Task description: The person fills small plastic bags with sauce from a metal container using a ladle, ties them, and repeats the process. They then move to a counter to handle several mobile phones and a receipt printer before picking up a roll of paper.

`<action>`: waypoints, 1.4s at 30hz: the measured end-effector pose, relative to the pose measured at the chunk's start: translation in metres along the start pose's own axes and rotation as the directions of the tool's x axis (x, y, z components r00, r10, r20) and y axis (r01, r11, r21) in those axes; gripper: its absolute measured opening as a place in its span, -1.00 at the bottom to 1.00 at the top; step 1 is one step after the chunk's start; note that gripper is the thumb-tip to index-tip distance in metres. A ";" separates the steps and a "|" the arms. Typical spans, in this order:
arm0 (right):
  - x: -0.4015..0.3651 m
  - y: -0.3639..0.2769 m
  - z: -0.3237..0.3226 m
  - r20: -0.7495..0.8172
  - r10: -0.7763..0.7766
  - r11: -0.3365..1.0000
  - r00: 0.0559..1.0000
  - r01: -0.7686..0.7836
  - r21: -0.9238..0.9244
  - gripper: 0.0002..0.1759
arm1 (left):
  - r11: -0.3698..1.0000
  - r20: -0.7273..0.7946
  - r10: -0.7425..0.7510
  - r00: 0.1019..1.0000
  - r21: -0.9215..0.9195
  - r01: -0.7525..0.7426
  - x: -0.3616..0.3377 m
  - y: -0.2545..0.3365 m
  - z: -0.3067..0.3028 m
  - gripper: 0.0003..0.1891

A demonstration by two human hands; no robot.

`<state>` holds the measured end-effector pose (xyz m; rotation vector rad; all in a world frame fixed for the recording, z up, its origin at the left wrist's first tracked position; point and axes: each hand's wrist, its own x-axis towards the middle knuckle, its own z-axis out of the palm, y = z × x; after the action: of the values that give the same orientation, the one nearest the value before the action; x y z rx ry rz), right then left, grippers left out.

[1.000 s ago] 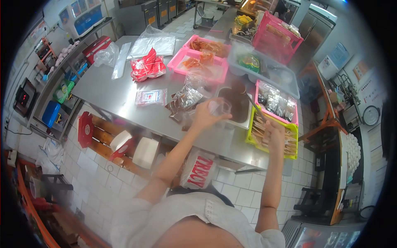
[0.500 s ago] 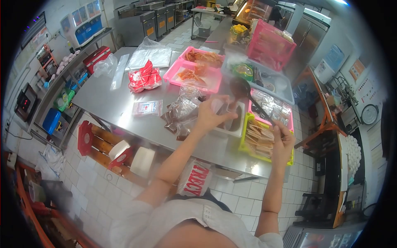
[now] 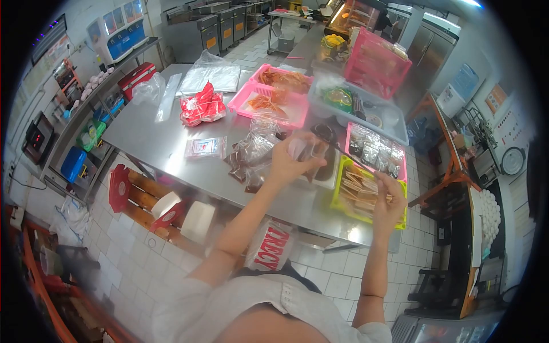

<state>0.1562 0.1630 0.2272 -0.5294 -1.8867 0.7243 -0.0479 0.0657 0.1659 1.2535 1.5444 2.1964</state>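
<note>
My left hand (image 3: 289, 160) is closed around the mouth of a clear plastic bag (image 3: 313, 153) with brown liquid inside. In my right hand (image 3: 390, 197) is the handle of a dark ladle (image 3: 325, 134), whose bowl is just beyond the bag. Below both, partly hidden by my left hand, sits a metal container (image 3: 328, 182) of brown sauce. Filled brown sauce bags (image 3: 246, 157) lie on the steel table left of my left hand. Under my right hand is a yellow-green basket (image 3: 336, 201) of flat, light-brown packets (image 3: 357, 188).
A pink basket (image 3: 350, 132) holds silvery packets. Farther back are a clear bin (image 3: 392, 114) and a pink tray (image 3: 243, 102) with orange-red food bags. On the left lie a red bag bundle (image 3: 202, 107), a small printed packet (image 3: 206, 148) and clear plastic bags (image 3: 210, 78).
The ladle's bowl has come down and slightly left, closer to the bag, and its handle is flatter. My left hand stays nearly in place, holding the bag.
</note>
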 end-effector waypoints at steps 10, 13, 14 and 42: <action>0.003 0.000 0.004 0.104 0.167 0.976 0.980 -0.180 0.126 -0.82 | 0.999 -0.025 -0.024 0.999 0.029 0.025 -0.002 0.008 -0.005 -0.35; 0.004 0.002 0.007 0.139 0.240 0.947 0.961 -0.263 0.185 -0.81 | 0.999 -0.029 -0.037 0.999 0.022 0.038 -0.004 0.010 -0.006 -0.34; 0.005 0.003 0.007 0.160 0.288 0.920 0.944 -0.319 0.228 -0.80 | 0.999 -0.034 -0.039 0.999 0.017 0.039 -0.004 0.009 -0.006 -0.34; -0.058 0.010 0.114 0.169 -0.107 0.994 0.980 0.106 0.015 -0.65 | 0.994 -0.183 0.040 0.982 0.109 -0.020 -0.059 0.008 -0.006 -0.43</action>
<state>0.0752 0.1049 0.1467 -0.3694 -2.0537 0.7227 -0.0125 0.0248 0.1403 1.1352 1.7441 2.3362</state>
